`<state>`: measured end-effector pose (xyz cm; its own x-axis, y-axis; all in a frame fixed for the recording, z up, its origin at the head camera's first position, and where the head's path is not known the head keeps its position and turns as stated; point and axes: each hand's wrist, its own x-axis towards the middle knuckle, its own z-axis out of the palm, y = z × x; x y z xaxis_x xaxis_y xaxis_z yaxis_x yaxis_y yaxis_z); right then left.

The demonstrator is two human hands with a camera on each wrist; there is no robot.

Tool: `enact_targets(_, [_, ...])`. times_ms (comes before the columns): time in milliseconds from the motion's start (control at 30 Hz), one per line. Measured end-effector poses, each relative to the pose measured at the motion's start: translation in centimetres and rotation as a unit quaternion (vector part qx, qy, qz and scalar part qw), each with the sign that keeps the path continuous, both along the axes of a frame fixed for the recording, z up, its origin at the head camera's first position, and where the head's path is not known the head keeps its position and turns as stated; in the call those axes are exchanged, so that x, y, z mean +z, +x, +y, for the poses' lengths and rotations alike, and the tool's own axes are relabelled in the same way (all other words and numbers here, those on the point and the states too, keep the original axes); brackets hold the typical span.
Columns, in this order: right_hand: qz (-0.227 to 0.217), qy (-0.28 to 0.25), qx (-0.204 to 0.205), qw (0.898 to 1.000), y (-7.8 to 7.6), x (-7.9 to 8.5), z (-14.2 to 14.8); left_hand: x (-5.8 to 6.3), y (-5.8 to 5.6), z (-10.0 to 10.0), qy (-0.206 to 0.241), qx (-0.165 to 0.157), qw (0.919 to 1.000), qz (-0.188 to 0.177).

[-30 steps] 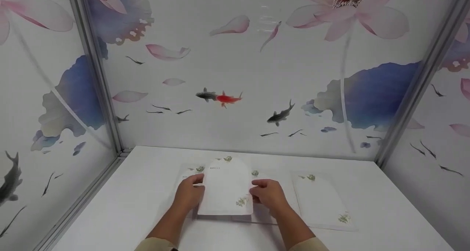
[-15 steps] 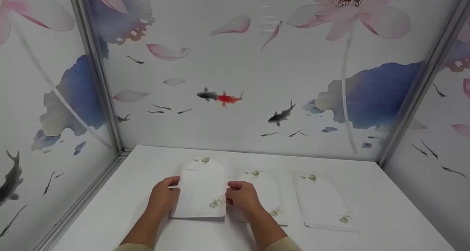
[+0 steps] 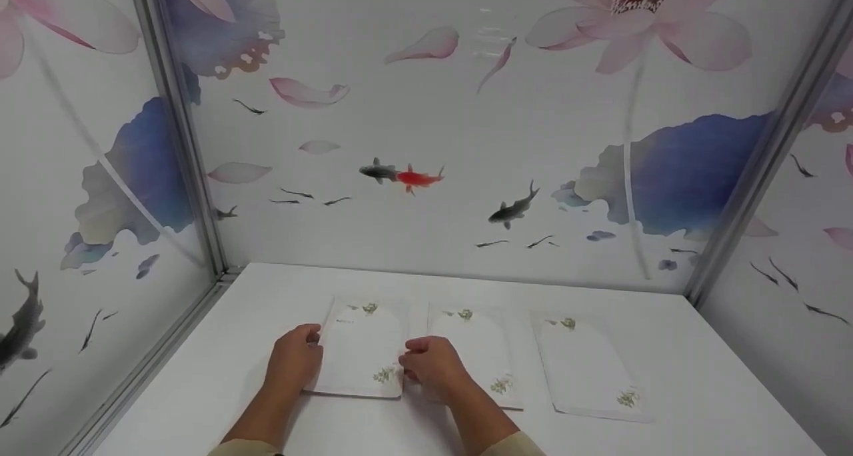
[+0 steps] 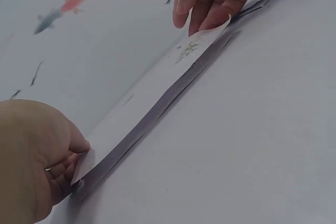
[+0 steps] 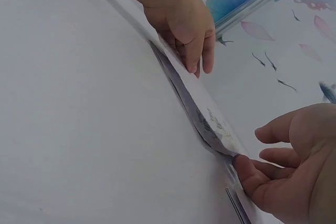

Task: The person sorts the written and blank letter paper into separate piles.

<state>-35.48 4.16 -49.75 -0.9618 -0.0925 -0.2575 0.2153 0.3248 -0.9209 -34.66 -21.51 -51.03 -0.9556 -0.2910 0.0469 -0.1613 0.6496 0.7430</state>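
A white sheet of paper (image 3: 360,353) with green plant prints lies low over the leftmost paper stack, its near edge slightly raised. At its left edge my left hand (image 3: 294,357) pinches the paper; in the left wrist view the thumb (image 4: 79,142) lies on top with fingers curled below. On the opposite edge my right hand (image 3: 436,364) grips the sheet near its lower corner. That corner curls upward beside the right thumb (image 5: 244,169) in the right wrist view. Below the sheet, the stack's dark edge (image 4: 152,121) shows. Most of the stack is hidden.
Two matching printed sheets or stacks lie to the right: a middle one (image 3: 472,349), partly covered by my right hand, and a right one (image 3: 590,369). The white table (image 3: 266,296) meets a back wall (image 3: 373,229) printed with fish and lotus flowers.
Both hands carried the sheet leftward, off the gap between the left and middle stacks, then lowered it onto the left stack. The middle and right papers stayed in place.
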Motion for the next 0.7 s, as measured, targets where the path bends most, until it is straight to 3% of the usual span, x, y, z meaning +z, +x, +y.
enact_targets(167, [-0.002,0.022,0.014,1.000,0.1,0.1,0.3,-0.2,0.1,0.3,0.000,0.001,1.0000,-0.006])
enact_targets(467, [0.079,0.020,0.038,0.996,0.5,0.4,1.1,0.2,-0.3,1.1,0.017,0.013,0.9996,0.020])
enact_targets(700, [0.109,-0.010,0.021,0.994,0.0,0.5,3.8,0.8,-1.6,5.5,0.071,-0.007,0.9946,0.076])
